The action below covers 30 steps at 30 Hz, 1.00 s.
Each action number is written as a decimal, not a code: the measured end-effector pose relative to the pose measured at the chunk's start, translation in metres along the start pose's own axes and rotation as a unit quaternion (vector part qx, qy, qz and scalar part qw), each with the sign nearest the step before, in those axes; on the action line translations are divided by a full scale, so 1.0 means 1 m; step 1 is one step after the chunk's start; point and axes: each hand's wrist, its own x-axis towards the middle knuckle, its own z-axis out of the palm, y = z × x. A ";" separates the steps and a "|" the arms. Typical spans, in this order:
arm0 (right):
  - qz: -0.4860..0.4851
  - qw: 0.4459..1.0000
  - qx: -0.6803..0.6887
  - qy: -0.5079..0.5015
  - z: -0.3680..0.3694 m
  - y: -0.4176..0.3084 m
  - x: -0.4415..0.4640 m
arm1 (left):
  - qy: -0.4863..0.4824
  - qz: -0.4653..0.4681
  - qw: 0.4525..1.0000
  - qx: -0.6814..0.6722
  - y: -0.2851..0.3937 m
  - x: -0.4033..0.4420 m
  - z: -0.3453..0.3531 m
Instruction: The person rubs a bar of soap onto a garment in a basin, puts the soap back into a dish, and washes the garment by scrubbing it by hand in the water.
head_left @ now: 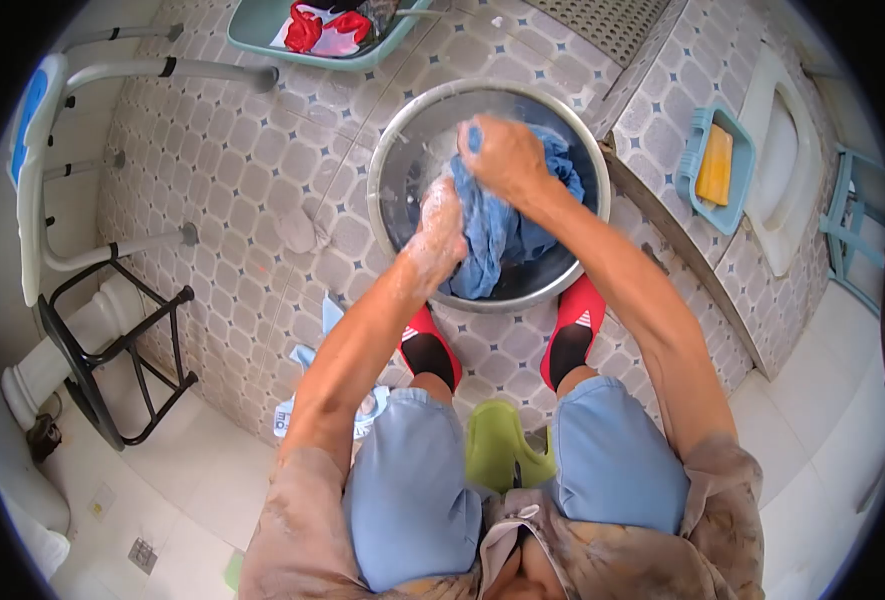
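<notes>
A round metal basin [388, 130] stands on the tiled floor between my feet, with wet blue cloth [487, 235] inside it. My left hand [440, 222], covered in suds, is closed on the cloth at its left side. Above it, my right hand [507, 158] grips a bunched upper part of the same cloth, its fingers wrapped round it. Dark water and some foam show in the basin around the cloth.
A green tub [372, 58] with red and dark items stands beyond the basin. At the right, a blue basket [724, 212] holds yellow bars [714, 165] beside a squat toilet [784, 150]. A metal-legged chair [132, 70] and black stool frame [97, 350] stand left. A green stool [492, 435] is beneath me.
</notes>
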 end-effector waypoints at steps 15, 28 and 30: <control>-0.026 0.999 0.010 -0.031 -0.018 -0.041 -0.056 | 0.033 -0.069 0.997 0.023 -0.010 -0.006 -0.012; 0.126 0.989 0.019 0.078 -0.023 0.013 0.007 | 0.158 0.268 0.909 0.277 0.028 0.007 -0.019; 0.038 0.995 -0.030 0.089 -0.007 0.013 -0.002 | 0.201 0.351 0.744 0.532 0.009 0.016 -0.024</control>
